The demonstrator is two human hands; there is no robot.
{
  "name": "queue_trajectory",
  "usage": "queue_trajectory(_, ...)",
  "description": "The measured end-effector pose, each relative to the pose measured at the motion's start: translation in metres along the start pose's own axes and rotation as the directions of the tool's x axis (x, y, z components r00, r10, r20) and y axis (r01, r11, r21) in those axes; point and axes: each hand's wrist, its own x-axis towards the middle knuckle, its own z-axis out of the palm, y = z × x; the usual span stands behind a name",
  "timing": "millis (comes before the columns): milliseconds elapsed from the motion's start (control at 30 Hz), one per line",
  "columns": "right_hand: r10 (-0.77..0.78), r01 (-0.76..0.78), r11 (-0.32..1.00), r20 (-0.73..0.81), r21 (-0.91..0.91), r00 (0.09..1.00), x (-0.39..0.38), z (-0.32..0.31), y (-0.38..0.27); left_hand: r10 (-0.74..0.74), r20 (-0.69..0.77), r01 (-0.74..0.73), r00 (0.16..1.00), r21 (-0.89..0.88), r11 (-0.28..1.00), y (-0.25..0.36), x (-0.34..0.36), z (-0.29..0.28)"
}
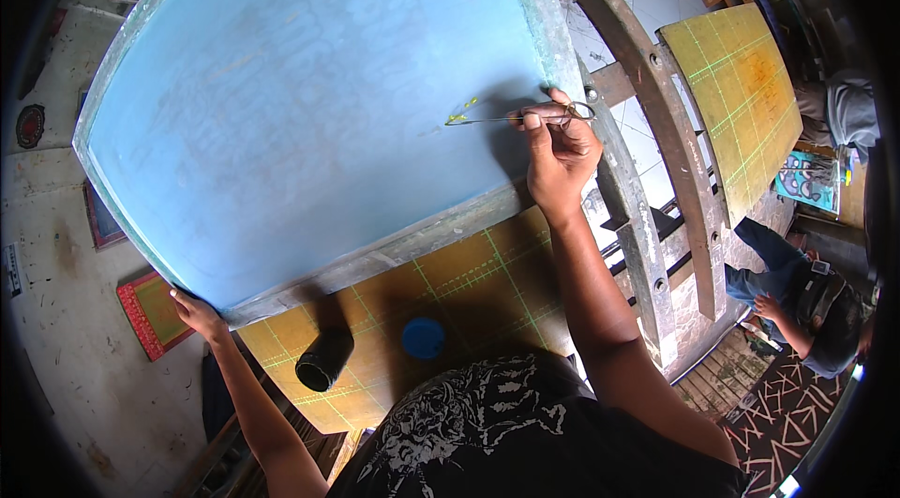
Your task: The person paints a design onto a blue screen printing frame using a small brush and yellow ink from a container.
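Note:
A large screen-printing frame (309, 284) with light blue mesh (309, 104) tilts up in front of me. Faint, darker shapes show in the mesh. My left hand (199, 315) grips the frame's lower left corner, its far fingers partly hidden. My right hand (565, 151) is closed round a thin pointed metal tool (483, 120) with a ring at its handle end, like scissors. The tip is over the right part of the mesh, beside small yellow-green specks (461, 111); whether it touches the mesh I cannot tell.
Below the frame, a yellowish board (459, 282) with green lines bears a black cylindrical container (325, 359) and a blue round lid (424, 338). Curved metal rails (661, 95) and another yellowish board (741, 95) lie to the right. A person (797, 301) is at the far right.

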Motion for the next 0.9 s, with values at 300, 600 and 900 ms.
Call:
queue_trajectory(300,-0.049,0.051,0.998,0.044,-0.046,0.998,0.001,-0.001,0.000,-0.016,-0.003,0.016,1.000,-0.030,0.999,0.004,-0.002,0.002)
queue_trajectory(600,0.137,-0.103,0.952,-0.100,0.289,0.986,0.002,0.000,-0.006,-0.020,0.002,0.020,1.000,-0.024,1.000,-0.005,0.002,-0.002)
queue_trajectory(900,0.195,-0.011,0.802,-0.244,0.597,0.950,0.026,-0.039,-0.006,0.018,-0.044,-0.021,0.999,-0.057,0.998,0.004,-0.007,-0.001)
